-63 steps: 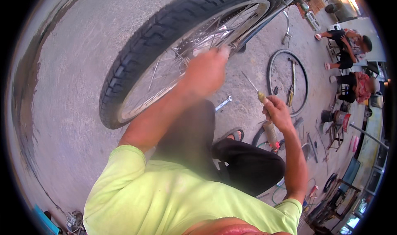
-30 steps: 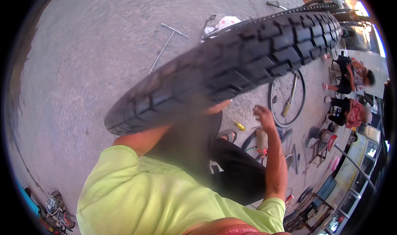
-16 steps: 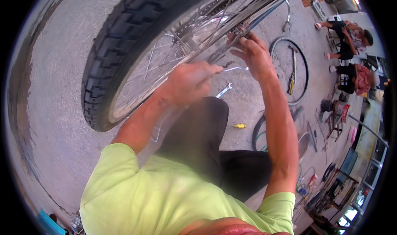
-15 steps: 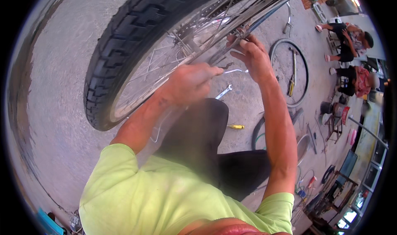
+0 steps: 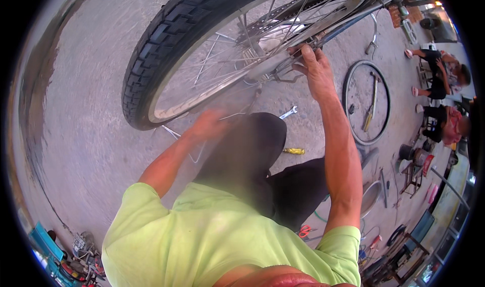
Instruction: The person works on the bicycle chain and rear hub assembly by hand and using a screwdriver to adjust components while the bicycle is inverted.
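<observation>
A bicycle wheel with a knobbly black tyre (image 5: 151,54) leans across the top, its spokes and rim beside my hands. My right hand (image 5: 319,72) is closed, fingertips pinching a small metal part of the bicycle near the frame tube, beside a coiled spring (image 5: 285,64). My left hand (image 5: 209,125) is smeared by motion, below the rim and close to my knee. A thin metal rod is near its fingers; whether it is held does not show. An open-ended wrench (image 5: 289,112) and a yellow-handled screwdriver (image 5: 294,151) lie on the floor by my knee.
On the right, a tyre ring (image 5: 346,97) lies around a hammer (image 5: 374,87) and a screwdriver (image 5: 368,121). Red-handled scissors (image 5: 304,231) and a round basin (image 5: 371,198) lie nearer. Two people sit at the far right. Machine parts (image 5: 83,249) crowd the lower left.
My left hand has pulled back from the spring, down and left toward my knee. My right hand stays at the metal part. The view has shifted slightly.
</observation>
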The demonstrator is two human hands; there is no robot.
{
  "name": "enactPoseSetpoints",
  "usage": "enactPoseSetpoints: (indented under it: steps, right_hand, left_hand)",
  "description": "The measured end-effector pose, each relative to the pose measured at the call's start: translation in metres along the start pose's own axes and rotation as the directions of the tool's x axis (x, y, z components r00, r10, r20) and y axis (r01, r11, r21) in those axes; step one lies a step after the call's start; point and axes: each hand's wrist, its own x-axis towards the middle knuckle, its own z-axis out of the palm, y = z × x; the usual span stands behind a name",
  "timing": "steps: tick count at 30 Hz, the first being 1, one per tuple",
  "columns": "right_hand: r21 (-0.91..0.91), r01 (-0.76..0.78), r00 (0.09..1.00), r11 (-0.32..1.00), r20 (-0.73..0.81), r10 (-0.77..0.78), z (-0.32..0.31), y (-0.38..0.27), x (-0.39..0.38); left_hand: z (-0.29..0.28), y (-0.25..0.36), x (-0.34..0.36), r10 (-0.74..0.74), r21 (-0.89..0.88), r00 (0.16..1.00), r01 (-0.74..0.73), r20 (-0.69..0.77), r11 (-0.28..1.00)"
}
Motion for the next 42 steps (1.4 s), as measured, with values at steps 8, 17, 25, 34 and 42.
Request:
enactPoseSetpoints:
  steps: [8, 17, 25, 34, 42]
  right_hand:
    - [-0.077, 0.033, 0.999, 0.996, 0.023, -0.031, -0.005, 0.015, 0.011]
    - [-0.127, 0.039, 0.999, 0.991, 0.001, -0.039, -0.001, 0.021, 0.017]
    - [-0.063, 0.046, 0.997, 0.997, -0.054, -0.049, 0.002, 0.025, 0.015]
    - [0.084, -0.038, 0.998, 0.996, 0.046, 0.034, -0.006, 0.011, 0.01]
    - [0.114, -0.098, 0.99, 0.989, 0.115, 0.085, -0.012, 0.014, 0.012]
  left_hand:
    - [0.025, -0.06, -0.018, -0.262, -0.036, 0.964, 0.26, -0.047, 0.965]
    - [0.03, -0.079, -0.022, -0.255, 0.083, 0.965, 0.259, -0.061, 0.962]
    - [-0.021, 0.037, -0.031, 0.028, 0.083, 0.956, -0.004, -0.292, 0.997]
    - [-0.045, 0.148, -0.001, 0.217, 0.063, 0.839, -0.214, -0.499, 0.975]
    - [-0.039, 0.139, -0.001, 0.169, 0.079, 0.864, -0.15, -0.474, 0.986]
